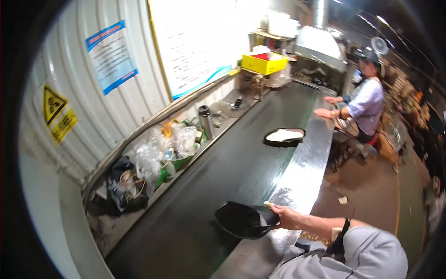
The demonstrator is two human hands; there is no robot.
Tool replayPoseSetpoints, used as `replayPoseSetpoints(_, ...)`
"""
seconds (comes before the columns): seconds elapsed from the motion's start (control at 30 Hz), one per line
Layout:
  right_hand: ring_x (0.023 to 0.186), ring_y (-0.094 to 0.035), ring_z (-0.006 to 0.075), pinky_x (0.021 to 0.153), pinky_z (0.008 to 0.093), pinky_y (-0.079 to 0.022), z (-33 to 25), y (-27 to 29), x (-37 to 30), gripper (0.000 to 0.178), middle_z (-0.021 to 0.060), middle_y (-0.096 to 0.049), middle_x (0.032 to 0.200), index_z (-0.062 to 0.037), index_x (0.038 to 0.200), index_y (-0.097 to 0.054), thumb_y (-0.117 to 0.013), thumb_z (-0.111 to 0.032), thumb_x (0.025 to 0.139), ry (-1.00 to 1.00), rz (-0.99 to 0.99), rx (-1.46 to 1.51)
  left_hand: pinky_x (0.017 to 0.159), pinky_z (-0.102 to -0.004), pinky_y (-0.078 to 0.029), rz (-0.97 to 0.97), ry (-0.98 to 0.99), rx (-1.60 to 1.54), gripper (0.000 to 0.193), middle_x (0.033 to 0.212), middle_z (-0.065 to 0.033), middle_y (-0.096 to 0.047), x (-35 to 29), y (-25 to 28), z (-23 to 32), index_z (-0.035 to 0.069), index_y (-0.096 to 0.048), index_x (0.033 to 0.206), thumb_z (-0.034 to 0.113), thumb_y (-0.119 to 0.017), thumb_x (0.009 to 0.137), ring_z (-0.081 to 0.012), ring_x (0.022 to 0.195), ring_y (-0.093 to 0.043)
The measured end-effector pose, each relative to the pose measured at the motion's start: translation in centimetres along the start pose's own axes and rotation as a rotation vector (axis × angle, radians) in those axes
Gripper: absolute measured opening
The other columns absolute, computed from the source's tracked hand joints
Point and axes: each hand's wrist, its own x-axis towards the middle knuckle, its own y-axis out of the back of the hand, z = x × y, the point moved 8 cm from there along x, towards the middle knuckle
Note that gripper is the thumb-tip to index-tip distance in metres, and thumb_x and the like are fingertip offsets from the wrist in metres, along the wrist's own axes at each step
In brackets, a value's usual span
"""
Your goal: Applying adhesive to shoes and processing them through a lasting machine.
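Observation:
My right hand [287, 217] reaches in from the lower right. It grips one end of a black shoe [234, 221], thumb on the upper side and the other fingers partly hidden by the shoe. The shoe is tilted over the near edge of a dark conveyor belt [186, 218]; whether it touches the belt I cannot tell. Farther along the belt lies another black shoe with a white inside [284, 135], apart from my hand. My left hand is outside the picture.
A shiny metal ledge [304, 162] borders the belt. Plastic bags [148, 158] and a steel flask [205, 122] stand along the wall side. A yellow bin [264, 64] sits at the far end. A co-worker [367, 97] sits at the right, hands on the ledge.

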Motion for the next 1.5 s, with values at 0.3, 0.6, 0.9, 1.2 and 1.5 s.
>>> replayPoseSetpoints(0.3,0.088,-0.062,0.0245,0.091,0.0505,-0.055,-1.8,10.9,-1.5,0.032,0.0091,-0.063,0.093,-0.0089,0.114,-0.066,-0.058,-0.037,0.101,0.007,-0.082,0.484,0.103,-0.0538,-0.039,-0.114,-1.151,-0.533,0.039,0.133,-0.0199,-0.054,-34.5,20.3,30.5,0.009,-0.069,0.099,0.009,-0.071,0.059,-0.0425,0.122,-0.049)
replayPoseSetpoints(0.6,0.100,-0.063,0.0201,0.090,0.0415,-0.052,-4.9,12.6,-3.7,0.039,0.0027,-0.065,0.114,-0.0119,0.137,-0.055,-0.057,-0.029,0.102,0.192,0.000,0.194,0.102,-0.0426,-0.037,-0.308,-1.628,-0.648,0.026,0.122,-0.0037,-0.056,-66.5,19.2,38.9,0.026,-0.071,0.107,0.022,-0.069,0.081,-0.0241,0.114,-0.050)
replayPoseSetpoints(0.9,0.083,-0.066,0.0254,0.107,0.0494,-0.047,1.6,8.8,-15.9,0.033,0.0061,-0.067,0.085,-0.0115,0.116,-0.069,-0.075,-0.013,0.083,1.124,-0.488,-1.575,0.097,-0.0434,-0.052,-1.789,0.376,-1.245,0.043,0.122,-0.0123,-0.068,-51.5,4.0,39.2,0.002,-0.060,0.127,0.033,-0.064,0.098,-0.0259,0.110,-0.066)
replayPoseSetpoints(1.2,0.132,-0.046,0.0439,0.108,0.0464,-0.043,1.9,9.2,-10.0,0.082,0.0260,-0.043,0.144,-0.0068,0.138,-0.051,-0.093,-0.020,0.069,1.225,-0.282,-1.133,0.079,-0.0442,-0.052,-0.642,-0.137,-0.584,0.027,0.089,-0.0181,-0.073,-47.7,3.4,41.2,0.003,-0.074,0.092,0.030,-0.072,0.091,-0.0361,0.087,-0.070)
replayPoseSetpoints(1.5,0.142,-0.036,0.0409,0.116,0.0514,-0.029,2.8,16.4,-12.0,0.095,0.0253,-0.040,0.151,-0.0015,0.152,-0.032,-0.084,-0.032,0.078,0.926,-0.437,-1.222,0.082,-0.0429,-0.051,-0.816,0.072,-0.622,0.040,0.082,-0.0163,-0.072,-55.4,2.8,36.9,-0.002,-0.071,0.086,0.037,-0.074,0.083,-0.0263,0.084,-0.068)
